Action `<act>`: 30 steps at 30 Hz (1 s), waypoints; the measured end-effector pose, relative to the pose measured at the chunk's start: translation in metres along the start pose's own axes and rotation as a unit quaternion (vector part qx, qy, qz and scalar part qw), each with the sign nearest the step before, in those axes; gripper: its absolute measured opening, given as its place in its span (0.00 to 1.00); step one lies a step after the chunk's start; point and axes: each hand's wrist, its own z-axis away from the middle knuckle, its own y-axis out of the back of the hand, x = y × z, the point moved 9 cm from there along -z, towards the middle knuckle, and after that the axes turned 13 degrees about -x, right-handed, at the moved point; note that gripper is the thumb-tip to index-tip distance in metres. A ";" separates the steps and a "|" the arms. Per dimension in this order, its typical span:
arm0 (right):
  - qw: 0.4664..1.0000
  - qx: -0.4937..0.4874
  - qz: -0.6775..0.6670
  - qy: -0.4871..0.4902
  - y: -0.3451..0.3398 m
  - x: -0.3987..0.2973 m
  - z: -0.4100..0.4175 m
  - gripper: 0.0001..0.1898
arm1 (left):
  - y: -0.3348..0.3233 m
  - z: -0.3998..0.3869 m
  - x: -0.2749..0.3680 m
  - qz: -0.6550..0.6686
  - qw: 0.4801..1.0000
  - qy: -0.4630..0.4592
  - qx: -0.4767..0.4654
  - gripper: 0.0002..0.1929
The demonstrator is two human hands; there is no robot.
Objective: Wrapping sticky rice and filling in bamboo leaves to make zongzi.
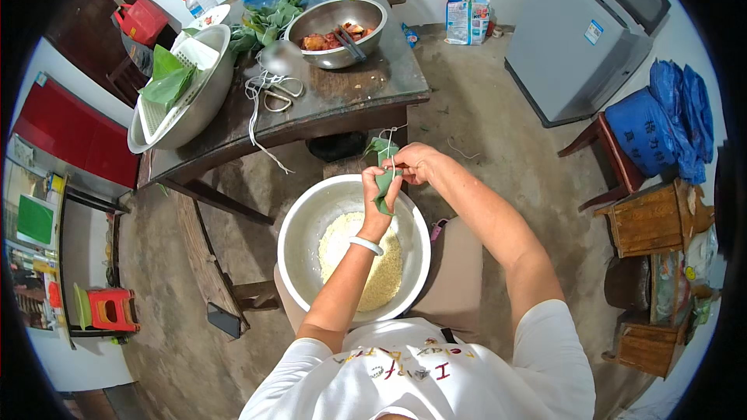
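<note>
A folded green leaf parcel [383, 182] is gripped in my left hand [376, 201], above the far rim of a large metal basin [295, 248]. White string [392, 157] runs around the parcel, and a loose end sticks up past its top. My right hand [417, 162] pinches at the string on the parcel's right side; its fingertips are partly hidden. Pale rice-like grains [379, 271] fill the bottom of the basin, which rests on my lap. What the leaf encloses cannot be seen.
On the dark table [350, 99] stand a steel bowl [335, 9] of reddish meat with chopsticks [350, 45], green leaves [271, 20], scissors [283, 93], white strings [255, 116] and a tilted basin [216, 93] holding a white basket [153, 119]. A phone [223, 319] lies by a wooden bench [204, 251].
</note>
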 end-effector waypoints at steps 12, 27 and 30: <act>0.973 0.041 0.211 0.080 -0.001 -0.037 0.022 0.06 | -0.009 0.002 0.001 -0.082 0.996 -0.041 -0.011 0.17; 0.950 -0.036 -0.170 0.261 -0.011 -0.036 0.165 0.07 | -0.005 0.002 0.003 -0.060 0.998 -0.027 0.010 0.18; 0.911 -0.002 -0.062 0.408 -0.017 -0.038 0.272 0.10 | 0.008 0.005 -0.004 -0.082 0.996 -0.038 0.006 0.18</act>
